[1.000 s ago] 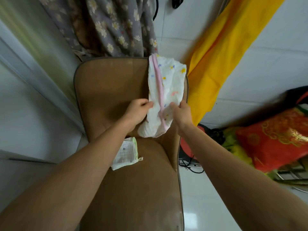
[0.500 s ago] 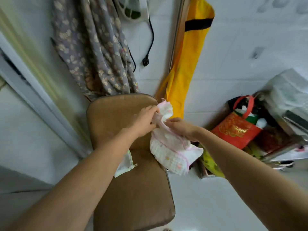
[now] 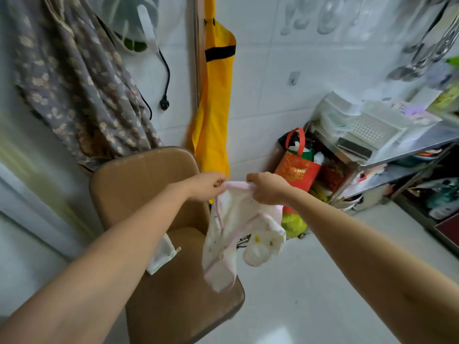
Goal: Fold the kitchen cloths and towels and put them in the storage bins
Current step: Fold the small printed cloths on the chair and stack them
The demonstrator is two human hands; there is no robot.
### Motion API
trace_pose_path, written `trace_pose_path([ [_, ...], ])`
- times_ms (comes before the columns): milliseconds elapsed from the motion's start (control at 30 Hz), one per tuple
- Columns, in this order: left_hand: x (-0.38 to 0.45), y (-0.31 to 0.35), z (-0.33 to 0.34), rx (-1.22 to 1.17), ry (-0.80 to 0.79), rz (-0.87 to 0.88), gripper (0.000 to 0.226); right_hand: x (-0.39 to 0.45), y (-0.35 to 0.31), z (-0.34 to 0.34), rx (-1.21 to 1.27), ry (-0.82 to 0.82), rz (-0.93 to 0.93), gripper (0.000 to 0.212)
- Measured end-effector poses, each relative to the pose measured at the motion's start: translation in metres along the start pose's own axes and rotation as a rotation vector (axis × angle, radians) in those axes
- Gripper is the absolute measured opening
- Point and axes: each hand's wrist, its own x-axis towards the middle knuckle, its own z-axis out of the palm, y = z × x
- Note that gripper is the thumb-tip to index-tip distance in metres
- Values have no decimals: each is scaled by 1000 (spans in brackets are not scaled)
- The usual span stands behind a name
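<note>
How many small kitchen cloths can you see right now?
2. The pink-trimmed cloth hangs in the air, held by the left hand and right hand; the green-edged cloth lies on the chair, partly hidden.

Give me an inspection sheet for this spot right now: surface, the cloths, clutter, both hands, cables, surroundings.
Surface: brown padded chair.
Job's things: pink-trimmed cloth held up off the chair, hanging unfolded; small cloth lies on the seat.
Clutter: red bag on the floor by a metal shelf rack.
Hands: left hand and right hand each pinch the cloth's top edge.
Cables: black plug cord hangs on the wall.
Surroundings: yellow fabric, floral fabric, white tiles.
</note>
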Motion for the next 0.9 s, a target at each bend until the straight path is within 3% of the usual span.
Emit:
trace_pose_path([
  [100, -1, 6, 4, -172, 219, -76, 26, -4, 9, 6, 0, 65, -5, 24],
  [167, -2, 9, 5, -204, 254, -89, 24, -1, 15, 14, -8, 97, -33, 24],
  [267, -12, 5, 8, -154, 143, -89, 29, 3, 19, 30, 61, -25, -49, 18],
  [367, -27, -14, 19, 0, 25, -196, 24, -2, 12, 36, 208, -185, -89, 15],
  [467, -45, -34, 29, 223, 7, -348, 20, -4, 6, 43, 101, -259, -51, 36],
  [567, -59, -40, 29, 427, 44, -461, 22, 1, 9, 57, -74, -183, 68, 41],
  [633, -63, -44, 28, 416, 67, -550, 23, 2, 11, 62, -71, -82, 130, 36],
  [833, -70, -58, 26, 99, 154, -767, 24, 12, 12, 59, 256, 80, 155, 19],
  [900, -74, -64, 23, -2, 180, -830, 26, 11, 16, 59, 202, 76, 117, 19],
])
